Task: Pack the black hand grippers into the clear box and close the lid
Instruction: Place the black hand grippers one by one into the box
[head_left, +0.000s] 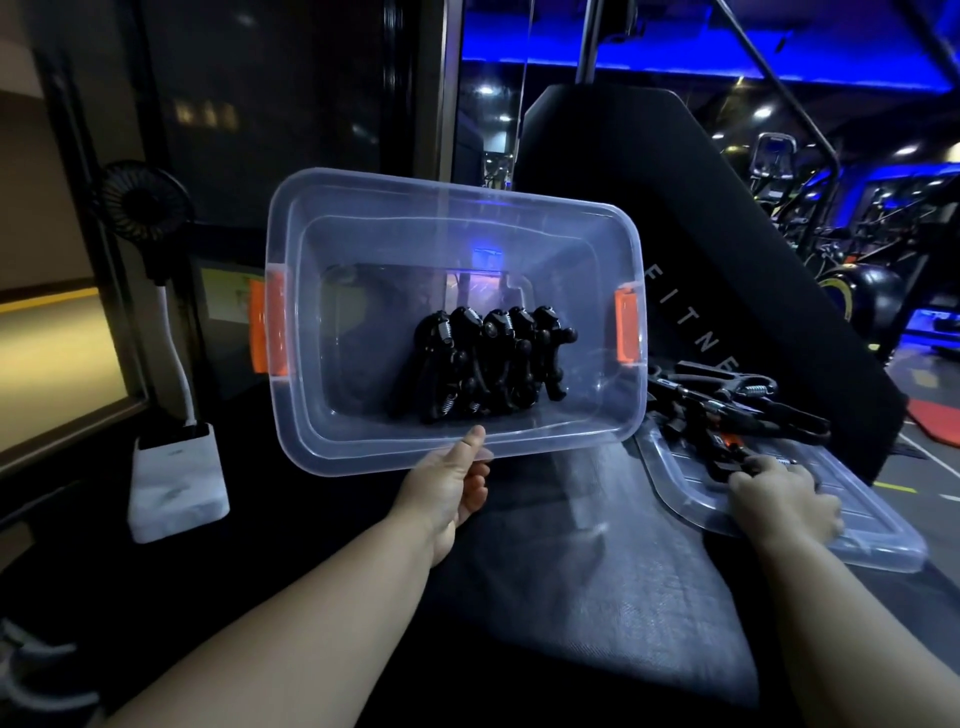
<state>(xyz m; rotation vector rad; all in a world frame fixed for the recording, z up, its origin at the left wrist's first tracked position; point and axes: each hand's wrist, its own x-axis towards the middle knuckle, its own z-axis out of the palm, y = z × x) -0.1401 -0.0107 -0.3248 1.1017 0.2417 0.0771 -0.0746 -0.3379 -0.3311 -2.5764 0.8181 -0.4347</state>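
My left hand (453, 483) grips the near rim of the clear box (363, 447), holding it tilted with its open top toward me. Orange latches sit at both ends. Several black hand grippers (493, 364) are stacked in a row inside it. To the right, the clear lid (852, 525) lies flat on the dark padded surface. More black hand grippers (737, 405) lie in a loose pile on the lid's far part. My right hand (779, 499) rests on the lid, its fingers curled round one black hand gripper at the pile's near edge.
A white stand (179, 478) with a small black fan (143, 200) stands at the left. A black padded backrest (675, 218) rises behind the box. Gym machines and a ball fill the blue-lit room at the right.
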